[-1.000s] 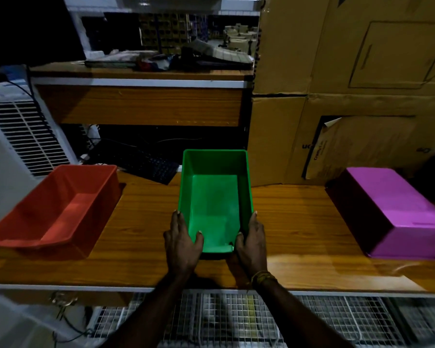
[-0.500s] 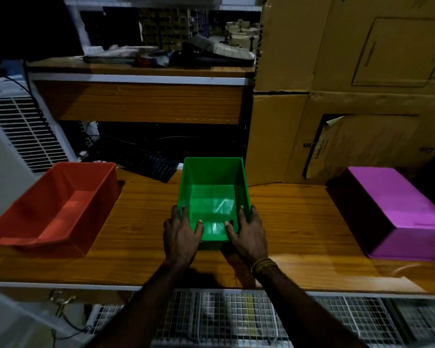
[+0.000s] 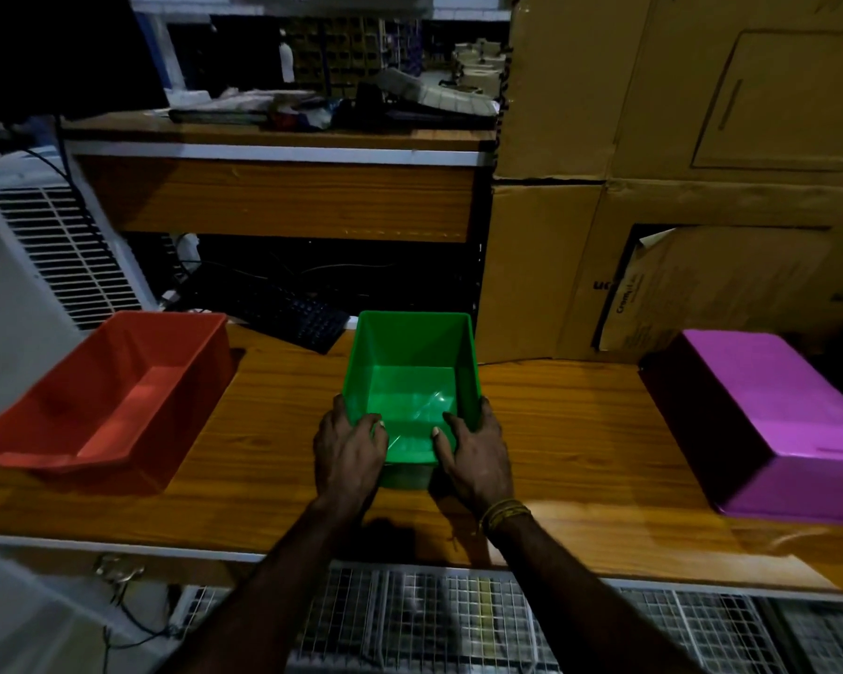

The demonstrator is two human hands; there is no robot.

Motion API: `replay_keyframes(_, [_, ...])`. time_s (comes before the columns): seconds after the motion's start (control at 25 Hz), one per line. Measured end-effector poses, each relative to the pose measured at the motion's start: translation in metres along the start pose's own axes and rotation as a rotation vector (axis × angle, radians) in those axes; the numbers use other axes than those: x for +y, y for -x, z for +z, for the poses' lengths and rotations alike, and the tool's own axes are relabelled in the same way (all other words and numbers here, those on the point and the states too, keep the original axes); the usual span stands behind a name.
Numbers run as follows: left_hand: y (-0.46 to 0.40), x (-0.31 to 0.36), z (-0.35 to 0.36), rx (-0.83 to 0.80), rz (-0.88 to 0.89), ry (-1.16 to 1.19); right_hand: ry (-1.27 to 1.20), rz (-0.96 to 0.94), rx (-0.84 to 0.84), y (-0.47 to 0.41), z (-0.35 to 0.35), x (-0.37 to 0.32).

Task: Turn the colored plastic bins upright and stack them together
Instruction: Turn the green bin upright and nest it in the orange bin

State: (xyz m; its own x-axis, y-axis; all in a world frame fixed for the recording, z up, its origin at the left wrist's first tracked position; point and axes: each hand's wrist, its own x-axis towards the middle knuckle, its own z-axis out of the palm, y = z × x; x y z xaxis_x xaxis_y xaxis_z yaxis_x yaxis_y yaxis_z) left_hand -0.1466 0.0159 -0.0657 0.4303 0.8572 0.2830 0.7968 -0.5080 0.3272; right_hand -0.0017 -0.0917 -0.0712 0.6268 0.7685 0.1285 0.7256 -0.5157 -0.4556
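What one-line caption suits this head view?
Both hands, left and right, grip the green bin's near end between an upright red bin and an upside-down purple bin.

The green rectangular plastic bin (image 3: pixel 412 377) has tipped further up toward the person, its near end lifted by the left hand (image 3: pixel 347 452) and right hand (image 3: pixel 478 457), thumbs now hooked inside.

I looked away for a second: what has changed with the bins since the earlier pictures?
The green plastic bin has tipped, its near end lifted toward the person, held by the left hand and right hand, thumbs now hooked over its near rim. The red plastic bin stays open side up and the purple plastic bin upside down.
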Motion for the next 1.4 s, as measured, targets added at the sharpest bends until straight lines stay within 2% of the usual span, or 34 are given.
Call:
replay_keyframes(0.48, [-0.014, 0.0, -0.001, -0.087, -0.055, 0.136, -0.128, 0.019, -0.006, -0.011, -0.003, 0.001])
replay_keyframes(0.76, [-0.019, -0.003, -0.008, -0.018, -0.105, 0.159, -0.208, 0.159, 0.071, -0.004, 0.001, -0.036])
replay_keyframes(1.12, [-0.027, -0.09, -0.058, 0.163, -0.02, 0.286, -0.356, 0.294, 0.355, 0.026, 0.034, -0.145])
replay_keyframes(1.4, [-0.077, -0.177, -0.154, 0.431, 0.035, 0.413, -0.482, 0.126, 0.508, 0.023, 0.027, -0.279])
